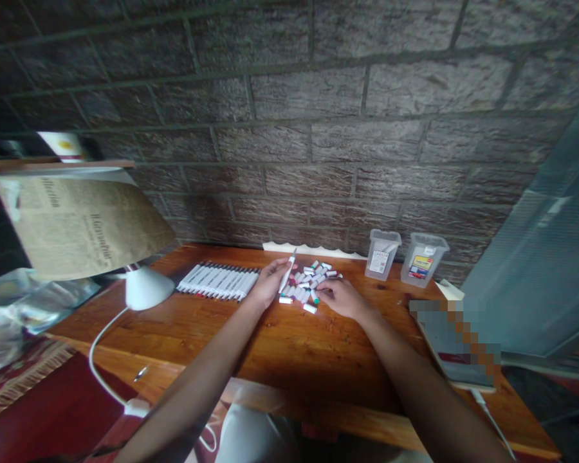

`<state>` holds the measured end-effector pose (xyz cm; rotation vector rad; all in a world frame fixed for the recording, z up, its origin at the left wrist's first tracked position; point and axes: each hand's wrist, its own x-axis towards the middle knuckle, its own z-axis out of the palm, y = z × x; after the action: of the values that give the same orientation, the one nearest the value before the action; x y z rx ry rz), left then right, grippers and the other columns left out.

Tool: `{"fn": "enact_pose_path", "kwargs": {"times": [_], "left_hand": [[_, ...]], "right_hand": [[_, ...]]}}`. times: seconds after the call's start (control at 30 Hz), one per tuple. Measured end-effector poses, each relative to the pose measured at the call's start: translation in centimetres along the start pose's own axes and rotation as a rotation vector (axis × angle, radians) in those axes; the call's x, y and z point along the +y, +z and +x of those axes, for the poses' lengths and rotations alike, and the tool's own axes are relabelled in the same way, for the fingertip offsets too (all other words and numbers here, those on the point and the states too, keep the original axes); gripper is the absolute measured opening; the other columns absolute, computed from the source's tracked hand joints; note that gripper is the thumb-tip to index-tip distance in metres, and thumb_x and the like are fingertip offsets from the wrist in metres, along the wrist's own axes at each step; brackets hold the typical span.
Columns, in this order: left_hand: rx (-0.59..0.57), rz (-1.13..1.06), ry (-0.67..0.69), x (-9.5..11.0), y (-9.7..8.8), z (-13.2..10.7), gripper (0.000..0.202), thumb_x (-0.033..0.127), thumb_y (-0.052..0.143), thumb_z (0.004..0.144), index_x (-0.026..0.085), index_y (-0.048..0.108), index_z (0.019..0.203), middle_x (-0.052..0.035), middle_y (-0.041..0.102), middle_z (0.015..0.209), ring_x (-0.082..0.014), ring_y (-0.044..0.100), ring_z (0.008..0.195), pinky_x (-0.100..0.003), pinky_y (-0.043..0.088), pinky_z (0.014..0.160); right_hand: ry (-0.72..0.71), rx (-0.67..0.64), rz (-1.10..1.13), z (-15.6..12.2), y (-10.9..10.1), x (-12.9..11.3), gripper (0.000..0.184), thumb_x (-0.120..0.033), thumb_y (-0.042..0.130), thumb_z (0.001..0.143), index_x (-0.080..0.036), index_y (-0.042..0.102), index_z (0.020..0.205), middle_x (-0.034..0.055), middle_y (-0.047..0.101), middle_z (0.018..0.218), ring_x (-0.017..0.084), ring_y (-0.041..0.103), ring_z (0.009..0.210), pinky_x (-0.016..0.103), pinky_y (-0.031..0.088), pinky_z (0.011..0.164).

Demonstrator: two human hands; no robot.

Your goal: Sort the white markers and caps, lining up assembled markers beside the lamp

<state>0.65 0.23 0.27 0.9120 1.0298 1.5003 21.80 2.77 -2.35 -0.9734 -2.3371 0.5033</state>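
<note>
My left hand (269, 283) is closed around a white marker (287, 275), held upright with its uncapped tip pointing up. Just to the right of it lies a loose pile of white marker caps (303, 294) with coloured ends in green, red, orange and other shades. My right hand (340, 298) reaches into the right side of this pile, fingers curled and bent together at the caps. A green-ended cap (314, 297) is right by its fingertips; whatever sits between them is too small to make out. Left of my left hand, a row of white markers (217, 281) lies side by side.
A lamp (147, 288) with a newsprint shade stands at the left. Two clear plastic containers (383, 254) with labels stand at the back right. A tablet-like device (451, 360), partly blurred, lies on the right with a white cable. Behind the wooden table (313, 360) rises a brick wall.
</note>
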Motion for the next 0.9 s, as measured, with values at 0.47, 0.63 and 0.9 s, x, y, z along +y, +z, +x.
{"fn": "enact_pose_path", "kwargs": {"times": [0.47,0.63,0.9], "left_hand": [[-0.012,0.015,-0.020,0.11,0.17,-0.29,0.028,0.022,0.072,0.075,0.013,0.063,0.100,-0.0060,0.071,0.095,-0.0069,0.060,0.054,-0.017,0.048,0.047],[-0.006,0.028,-0.030,0.07,0.32,-0.34,0.026,0.021,0.072,0.076,0.013,0.063,0.099,-0.0052,0.072,0.092,-0.0069,0.060,0.053,-0.018,0.047,0.046],[-0.017,0.042,-0.026,-0.02,0.39,-0.34,0.026,0.021,0.072,0.076,0.013,0.063,0.099,-0.0069,0.072,0.095,-0.0068,0.060,0.053,-0.018,0.048,0.049]], "right_hand": [[-0.014,0.001,0.001,-0.07,-0.34,-0.51,0.018,-0.026,0.057,0.086,-0.020,0.073,0.091,0.0052,0.074,0.093,0.017,0.066,0.084,0.026,0.049,0.076],[-0.006,-0.008,0.008,-0.06,-0.22,-0.35,0.018,-0.025,0.056,0.086,-0.019,0.073,0.091,0.0055,0.074,0.093,0.017,0.067,0.082,0.026,0.049,0.075],[0.025,-0.016,0.018,-0.01,-0.06,-0.21,0.020,-0.028,0.056,0.086,-0.021,0.073,0.092,0.0046,0.075,0.092,0.017,0.067,0.083,0.026,0.049,0.077]]}}
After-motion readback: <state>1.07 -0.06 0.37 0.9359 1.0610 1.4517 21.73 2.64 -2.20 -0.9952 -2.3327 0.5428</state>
